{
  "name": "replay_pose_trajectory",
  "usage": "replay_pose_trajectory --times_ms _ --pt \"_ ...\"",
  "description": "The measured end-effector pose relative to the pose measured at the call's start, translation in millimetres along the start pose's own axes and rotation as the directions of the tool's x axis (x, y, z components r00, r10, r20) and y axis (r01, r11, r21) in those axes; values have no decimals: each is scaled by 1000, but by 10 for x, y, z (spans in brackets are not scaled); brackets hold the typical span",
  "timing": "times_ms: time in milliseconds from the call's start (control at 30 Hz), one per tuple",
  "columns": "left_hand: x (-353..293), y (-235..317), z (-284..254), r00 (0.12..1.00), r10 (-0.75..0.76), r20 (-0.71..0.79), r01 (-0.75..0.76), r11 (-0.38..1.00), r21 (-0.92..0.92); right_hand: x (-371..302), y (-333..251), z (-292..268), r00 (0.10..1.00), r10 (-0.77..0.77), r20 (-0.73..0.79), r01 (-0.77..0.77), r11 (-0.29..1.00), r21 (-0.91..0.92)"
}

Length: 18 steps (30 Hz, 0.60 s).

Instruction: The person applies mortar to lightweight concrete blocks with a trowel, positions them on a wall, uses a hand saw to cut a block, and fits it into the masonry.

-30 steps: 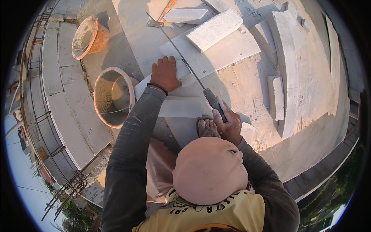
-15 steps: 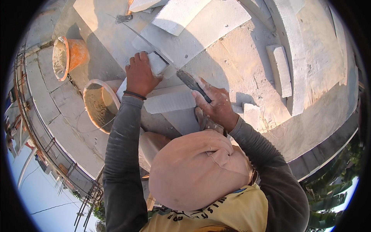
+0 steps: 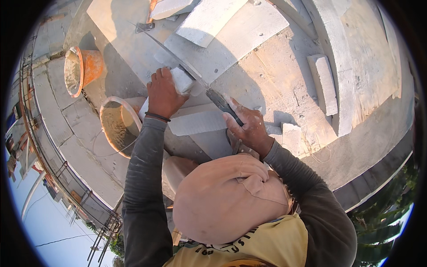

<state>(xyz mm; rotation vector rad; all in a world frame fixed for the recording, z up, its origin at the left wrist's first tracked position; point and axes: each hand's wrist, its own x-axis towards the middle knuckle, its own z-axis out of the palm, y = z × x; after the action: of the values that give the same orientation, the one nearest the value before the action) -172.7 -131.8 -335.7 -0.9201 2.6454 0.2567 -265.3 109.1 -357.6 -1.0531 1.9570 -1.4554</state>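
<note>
In my right hand (image 3: 250, 125) is the dark handle of a handsaw (image 3: 177, 58), fingers wrapped round it. Its long narrow blade points up and to the left, along the side of a small pale block (image 3: 183, 80). My left hand (image 3: 165, 92) grips this block from its left side, fingers bent over it. The block looks like lightweight concrete. Beneath my hands lies another pale block (image 3: 198, 122), partly hidden by my left wrist. Whether the teeth touch the small block cannot be made out.
Two orange-rimmed buckets, one upper (image 3: 91, 66) and one lower (image 3: 103, 122) with grey mortar inside, stand to the left. A hammer (image 3: 145, 27) lies beyond the saw. Pale slabs (image 3: 209, 20) lie at the far side, with a long block (image 3: 322, 84) at the right.
The whole view has shifted slightly, so everything sits a little lower. The saw blade shows slightly broader beside the small block. Both hands keep their holds.
</note>
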Motion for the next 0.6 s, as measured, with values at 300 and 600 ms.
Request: replay_pose_trajectory --times_ms 300,600 --pt "-135 -402 5 997 23 -75 -47 940 -339 313 258 -52 834 550 34 -529 781 331" --pt "-1112 -445 -624 912 -273 -305 -145 482 -864 549 -220 -217 999 -38 10 40 950 -311"
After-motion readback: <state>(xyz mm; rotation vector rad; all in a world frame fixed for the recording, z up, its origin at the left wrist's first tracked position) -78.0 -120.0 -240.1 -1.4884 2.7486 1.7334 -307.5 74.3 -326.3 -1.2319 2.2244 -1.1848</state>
